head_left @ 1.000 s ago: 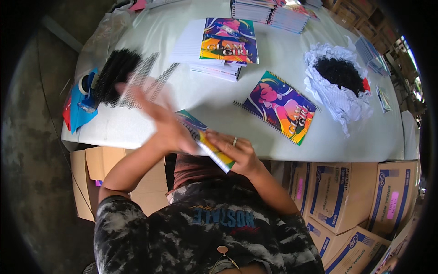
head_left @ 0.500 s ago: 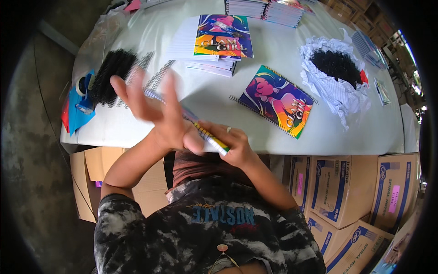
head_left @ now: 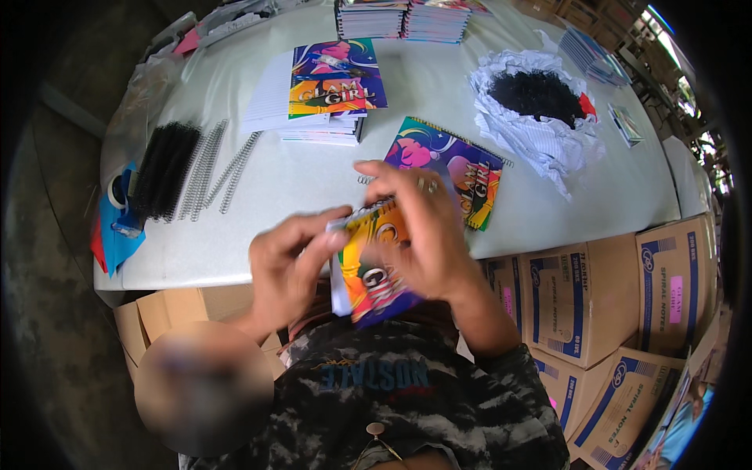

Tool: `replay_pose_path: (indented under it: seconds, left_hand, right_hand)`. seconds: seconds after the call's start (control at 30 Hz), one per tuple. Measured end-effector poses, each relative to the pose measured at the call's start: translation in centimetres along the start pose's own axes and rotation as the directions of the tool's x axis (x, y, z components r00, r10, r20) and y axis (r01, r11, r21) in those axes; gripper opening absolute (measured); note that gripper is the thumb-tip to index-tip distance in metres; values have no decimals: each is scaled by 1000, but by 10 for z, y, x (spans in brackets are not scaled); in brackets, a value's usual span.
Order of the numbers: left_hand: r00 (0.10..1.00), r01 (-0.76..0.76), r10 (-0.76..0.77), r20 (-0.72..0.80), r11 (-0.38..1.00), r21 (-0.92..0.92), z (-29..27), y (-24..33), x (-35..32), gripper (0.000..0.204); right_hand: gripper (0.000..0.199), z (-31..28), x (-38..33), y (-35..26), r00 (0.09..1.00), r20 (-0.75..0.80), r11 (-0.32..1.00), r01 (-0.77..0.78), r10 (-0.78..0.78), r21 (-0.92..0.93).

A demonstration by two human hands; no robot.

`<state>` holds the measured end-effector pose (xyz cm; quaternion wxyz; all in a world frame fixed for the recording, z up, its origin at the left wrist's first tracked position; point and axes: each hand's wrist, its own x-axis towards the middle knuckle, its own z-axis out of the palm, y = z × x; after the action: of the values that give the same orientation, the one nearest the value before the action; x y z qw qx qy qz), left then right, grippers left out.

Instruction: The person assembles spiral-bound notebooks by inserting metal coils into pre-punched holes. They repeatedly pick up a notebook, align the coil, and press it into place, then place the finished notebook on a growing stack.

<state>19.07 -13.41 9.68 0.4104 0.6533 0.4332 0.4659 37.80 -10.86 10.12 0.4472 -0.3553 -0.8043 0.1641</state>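
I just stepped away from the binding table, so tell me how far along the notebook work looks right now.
Looks done: one spiral-bound notebook lies finished on the white table. In hand: the left hand and right hand hold another colourful notebook with a wire coil at its top edge. Left: a stack of unbound covers and pages and loose coils still wait.

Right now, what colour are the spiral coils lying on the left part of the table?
The dense bundle of coils is black; the loose coils beside it look silvery grey. Head view.
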Motion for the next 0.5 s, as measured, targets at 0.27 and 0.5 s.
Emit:
replay_pose_path:
  seconds: [0.27, 0.5]
  left_hand:
    - [927, 349, -241, 289, 835, -425, 14, -39, 34, 20]
    - [902, 343, -162, 400, 833, -435, 7, -46, 48, 7]
  right_hand:
    - [14, 12, -21, 25, 933, -13, 907, -346, 359, 239]
    - [14, 10, -26, 14, 976, 32, 976, -216, 215, 28]
